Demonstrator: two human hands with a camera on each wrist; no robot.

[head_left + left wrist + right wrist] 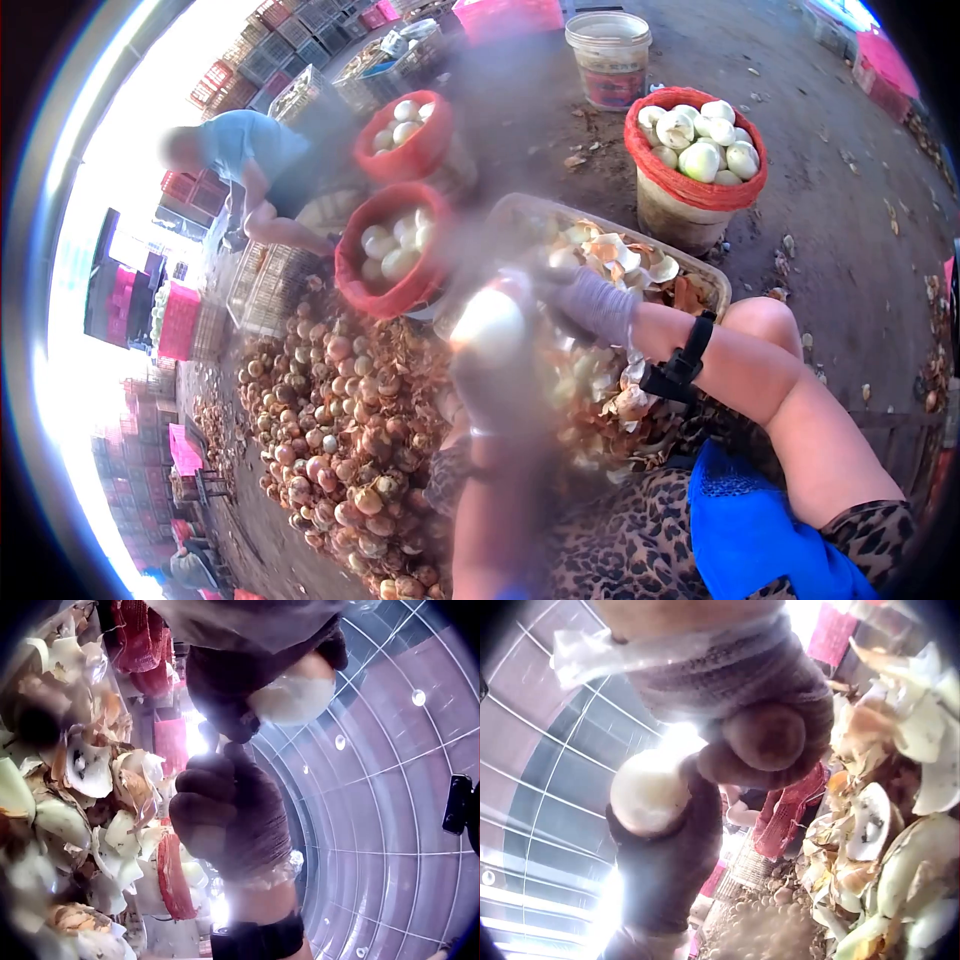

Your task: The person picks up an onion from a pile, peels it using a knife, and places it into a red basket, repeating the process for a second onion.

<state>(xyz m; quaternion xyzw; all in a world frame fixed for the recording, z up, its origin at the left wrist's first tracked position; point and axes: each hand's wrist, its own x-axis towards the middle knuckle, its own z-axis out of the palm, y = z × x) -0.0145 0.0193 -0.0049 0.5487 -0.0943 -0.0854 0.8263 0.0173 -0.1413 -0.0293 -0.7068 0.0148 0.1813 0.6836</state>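
Right wrist view showed my left grip (669,862) clamped on a peeled onion (646,789), seemingly steadying it, my right grip (731,694) curled round an apparent handle (769,736).

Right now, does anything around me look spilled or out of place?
Yes, slightly: scraps lie loose on the ground by the bucket of peeled onions. They look spilled because they're outside the tray of peelings. Otherwise, I can't see anything plainly damaged, though the head view is partly blurred.
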